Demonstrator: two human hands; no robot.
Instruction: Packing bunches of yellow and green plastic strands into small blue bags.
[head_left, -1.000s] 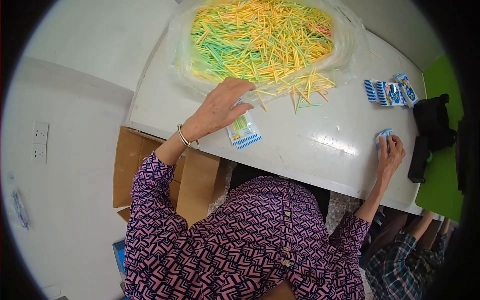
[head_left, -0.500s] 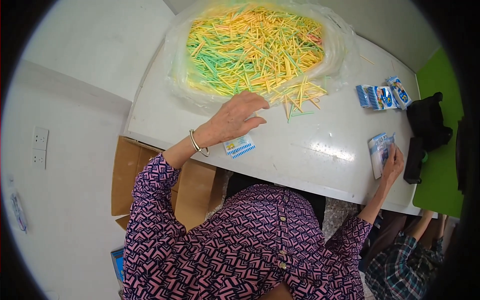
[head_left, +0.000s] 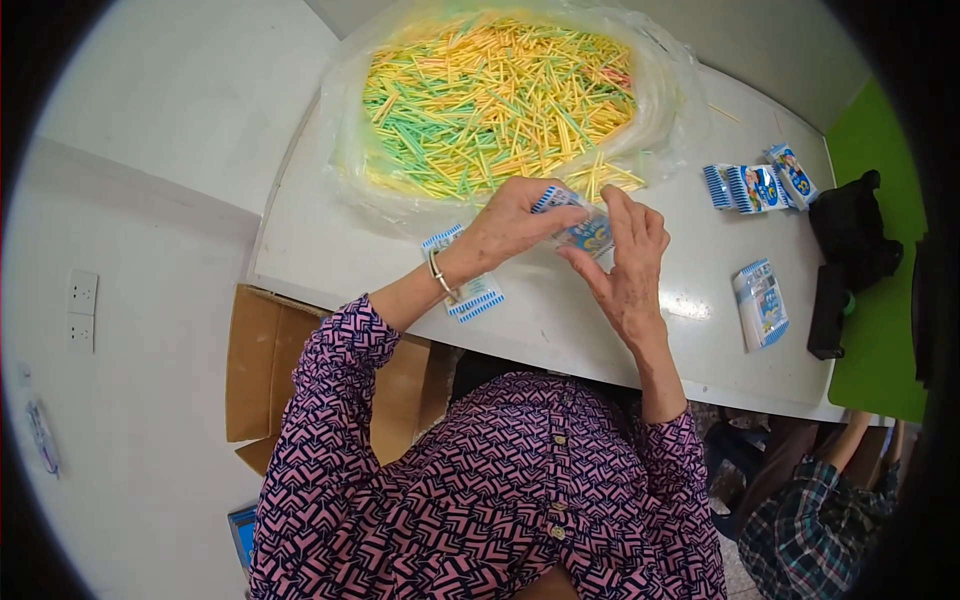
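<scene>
A small blue-and-white plastic packet (head_left: 590,236) is held between my two hands above the table, in front of the bag. My left hand (head_left: 508,228), with a bangle at the wrist, pinches its left end between thumb and fingers. Around the right end curve the thumb and fingers of my right hand (head_left: 635,255). A large clear plastic bag (head_left: 345,165) lies open at the back, full of thin yellow, green and orange sticks (head_left: 500,105). Flat packets (head_left: 472,305) lie under my left wrist, partly hidden by it.
Near the table's right side lies a stack of packets (head_left: 762,305), with several more packets (head_left: 750,188) farther back. Black holders (head_left: 858,240) stand by a green panel (head_left: 880,330). A cardboard box (head_left: 265,370) sits below the table's left edge. At lower right another person's plaid sleeve (head_left: 800,520) shows.
My right hand has come left from the stack of packets to meet my left hand. A packet is now between them. My left hand has shifted slightly right and closed on it.
</scene>
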